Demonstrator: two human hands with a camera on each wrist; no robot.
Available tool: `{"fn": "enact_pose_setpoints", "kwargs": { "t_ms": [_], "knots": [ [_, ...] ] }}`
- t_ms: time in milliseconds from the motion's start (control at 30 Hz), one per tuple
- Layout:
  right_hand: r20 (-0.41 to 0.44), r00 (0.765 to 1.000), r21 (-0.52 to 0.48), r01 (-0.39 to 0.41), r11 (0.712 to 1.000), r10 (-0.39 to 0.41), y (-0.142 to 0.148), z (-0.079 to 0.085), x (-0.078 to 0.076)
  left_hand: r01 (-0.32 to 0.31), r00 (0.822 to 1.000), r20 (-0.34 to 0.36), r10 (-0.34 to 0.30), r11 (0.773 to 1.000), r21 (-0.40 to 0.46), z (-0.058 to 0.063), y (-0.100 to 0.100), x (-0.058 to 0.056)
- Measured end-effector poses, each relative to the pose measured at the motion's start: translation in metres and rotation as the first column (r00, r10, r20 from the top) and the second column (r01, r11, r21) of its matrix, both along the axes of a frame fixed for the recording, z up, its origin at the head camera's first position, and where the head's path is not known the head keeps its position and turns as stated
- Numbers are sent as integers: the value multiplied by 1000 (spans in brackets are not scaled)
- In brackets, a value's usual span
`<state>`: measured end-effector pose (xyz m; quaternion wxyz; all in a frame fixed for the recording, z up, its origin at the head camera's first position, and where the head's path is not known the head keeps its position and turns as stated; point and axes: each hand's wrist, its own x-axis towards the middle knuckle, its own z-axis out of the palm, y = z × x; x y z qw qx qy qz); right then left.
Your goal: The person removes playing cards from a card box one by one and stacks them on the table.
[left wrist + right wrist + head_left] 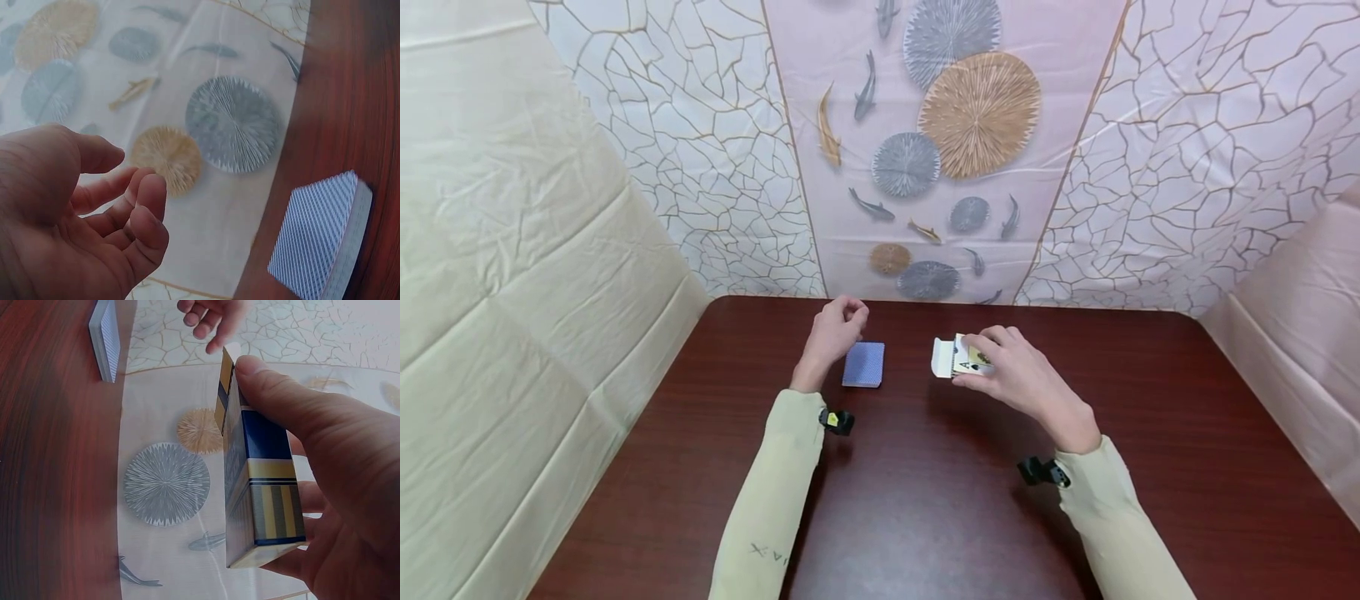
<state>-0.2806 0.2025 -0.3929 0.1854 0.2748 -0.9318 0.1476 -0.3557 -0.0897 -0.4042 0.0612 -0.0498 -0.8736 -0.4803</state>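
Note:
My right hand (1018, 371) grips a playing card box (272, 481) striped in blue and gold, thumb on one side and fingers on the other. Its white flap (943, 357) stands open toward the left, and an ace of spades (962, 357) shows at the box's top side in the head view. A squared deck of cards (863, 364) with blue patterned backs lies on the table. My left hand (94, 206) hovers beside that deck with its fingers loosely curled, nothing between thumb and fingertips. The deck also appears in the left wrist view, at lower right.
The dark reddish-brown table (917, 508) spreads under both arms. Behind it hangs a cloth (850, 217) printed with fish and round shapes. Pale draped fabric (550, 275) borders the left side, and similar fabric (1307, 358) the right.

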Motion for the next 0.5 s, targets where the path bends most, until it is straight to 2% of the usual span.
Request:
{"fn": "enact_pose_setpoints", "kwargs": {
  "t_ms": [133, 300, 500],
  "knots": [
    [3, 1000, 2, 4, 1000, -4, 0, 0, 0, 13, 999, -31, -12, 1000, 29, 4, 8, 7],
    [-2, 1000, 6, 1, 1000, -1, 0, 0, 1, 55, 995, -85, -45, 992, 117, 8, 17, 17],
    [-15, 1000, 10, -10, 1000, 10, -1, 0, 1, 98, 992, -98, -81, 979, 177, 16, 28, 25]
  ]
}}
